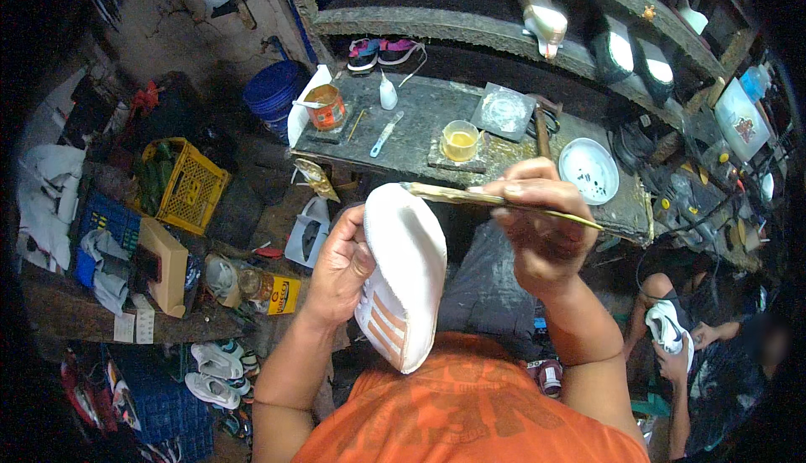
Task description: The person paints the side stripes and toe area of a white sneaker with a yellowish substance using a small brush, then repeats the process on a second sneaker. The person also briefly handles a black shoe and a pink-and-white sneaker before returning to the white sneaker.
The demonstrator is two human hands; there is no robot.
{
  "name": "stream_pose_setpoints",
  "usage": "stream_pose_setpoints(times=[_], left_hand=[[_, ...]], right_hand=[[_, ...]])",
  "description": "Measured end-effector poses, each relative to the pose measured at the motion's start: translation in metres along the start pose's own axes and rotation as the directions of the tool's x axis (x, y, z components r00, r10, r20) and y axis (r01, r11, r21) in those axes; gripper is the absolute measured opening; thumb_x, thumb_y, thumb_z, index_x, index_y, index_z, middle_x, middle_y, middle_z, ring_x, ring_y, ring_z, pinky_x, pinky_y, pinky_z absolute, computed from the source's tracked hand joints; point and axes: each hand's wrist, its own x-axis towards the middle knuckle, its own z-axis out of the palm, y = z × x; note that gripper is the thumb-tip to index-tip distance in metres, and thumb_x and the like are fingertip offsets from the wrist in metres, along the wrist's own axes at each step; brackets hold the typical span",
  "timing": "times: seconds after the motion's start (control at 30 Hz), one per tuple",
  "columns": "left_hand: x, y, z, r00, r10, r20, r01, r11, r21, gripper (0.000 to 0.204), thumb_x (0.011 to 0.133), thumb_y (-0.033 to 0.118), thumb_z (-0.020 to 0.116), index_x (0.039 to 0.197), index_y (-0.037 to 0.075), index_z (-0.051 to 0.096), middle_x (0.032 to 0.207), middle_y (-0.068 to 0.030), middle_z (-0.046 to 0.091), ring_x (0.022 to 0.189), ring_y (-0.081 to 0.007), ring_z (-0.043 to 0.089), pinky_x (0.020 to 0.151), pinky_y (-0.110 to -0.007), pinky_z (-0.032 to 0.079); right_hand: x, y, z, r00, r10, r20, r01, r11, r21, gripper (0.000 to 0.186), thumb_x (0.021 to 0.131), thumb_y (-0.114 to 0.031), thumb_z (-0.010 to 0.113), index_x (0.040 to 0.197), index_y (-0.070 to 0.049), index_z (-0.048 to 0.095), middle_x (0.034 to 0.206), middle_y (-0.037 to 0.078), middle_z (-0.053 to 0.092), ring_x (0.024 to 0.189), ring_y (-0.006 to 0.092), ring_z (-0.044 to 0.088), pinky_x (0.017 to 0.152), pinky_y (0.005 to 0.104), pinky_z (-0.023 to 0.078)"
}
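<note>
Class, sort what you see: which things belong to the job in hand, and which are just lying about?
Job in hand:
White shoe, held in the left grip
Brush, held in the right grip
Probably the cup of yellowish liquid

Apparently just lying about:
Yellow crate
Blue bucket
Pink-and-black shoes

Worn tabletop (420, 109): white squeeze bottle (388, 94), blue-handled knife (385, 136) toward left end; grey square slab (504, 112) near back edge, hammer (541, 131) beside it; white bowl (598, 154) near right end.

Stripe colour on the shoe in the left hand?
Tan stripes on the white shoe; head view shows them best.
</note>
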Motion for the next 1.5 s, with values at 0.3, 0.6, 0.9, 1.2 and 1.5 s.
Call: stream_pose_setpoints(times=[0.3,0.6,0.9,1.2,1.5], left_hand=[[0.016,-0.014,-0.067,0.943,-0.324,0.075,0.318,0.810,-0.492,0.085,0.096,0.066,0.049,0.150,0.001,0.037,0.133,-0.0231,0.061,0.112,-0.0360,0.067,0.098,-0.053,0.055],[-0.049,-0.047,-0.116,0.982,-0.135,0.134,0.179,0.890,-0.419,0.089,0.084,0.041,0.073,0.153,0.004,0.031,0.145,-0.0223,0.047,0.121,-0.0410,0.059,0.094,-0.068,0.050],[-0.048,-0.018,-0.088,0.936,-0.051,-0.348,0.006,0.992,-0.129,0.091,0.091,0.035,0.068,0.158,0.003,0.015,0.149,-0.0197,0.044,0.132,-0.0304,0.053,0.108,-0.045,0.047],[-0.043,-0.028,-0.081,0.970,-0.068,-0.235,0.060,0.997,-0.042,0.086,0.088,0.024,0.064,0.158,0.000,0.020,0.151,-0.0197,0.043,0.134,-0.0306,0.051,0.110,-0.041,0.044],[-0.037,-0.029,-0.051,0.970,0.063,-0.233,0.029,0.928,0.372,0.076,0.090,0.019,0.063,0.154,-0.002,0.029,0.145,-0.0164,0.048,0.132,-0.0231,0.048,0.111,-0.037,0.037]], right_hand=[[0.010,0.029,-0.023,0.942,0.319,-0.100,-0.328,0.941,-0.081,0.021,0.093,-0.008,0.071,0.113,-0.003,0.066,0.105,0.009,0.069,0.097,0.0180,0.066,0.089,0.0318,0.051],[0.018,0.159,-0.051,0.901,0.431,0.040,-0.307,0.703,-0.642,0.024,0.093,-0.023,0.070,0.111,-0.007,0.072,0.094,0.015,0.074,0.089,0.0281,0.072,0.080,0.0392,0.054],[0.014,0.203,-0.039,0.897,0.441,0.006,-0.306,0.630,-0.714,0.025,0.092,-0.027,0.070,0.105,-0.006,0.073,0.092,0.021,0.073,0.085,0.0340,0.073,0.076,0.0417,0.056],[0.008,0.195,-0.047,0.697,0.717,-0.031,-0.710,0.682,-0.177,0.024,0.094,-0.017,0.071,0.113,-0.002,0.070,0.094,0.002,0.073,0.079,0.0082,0.062,0.072,0.0233,0.048],[-0.003,0.120,-0.024,0.609,0.790,0.064,-0.756,0.555,0.348,0.030,0.097,-0.016,0.065,0.120,0.002,0.059,0.096,0.012,0.069,0.081,0.0188,0.067,0.073,0.0324,0.053]])
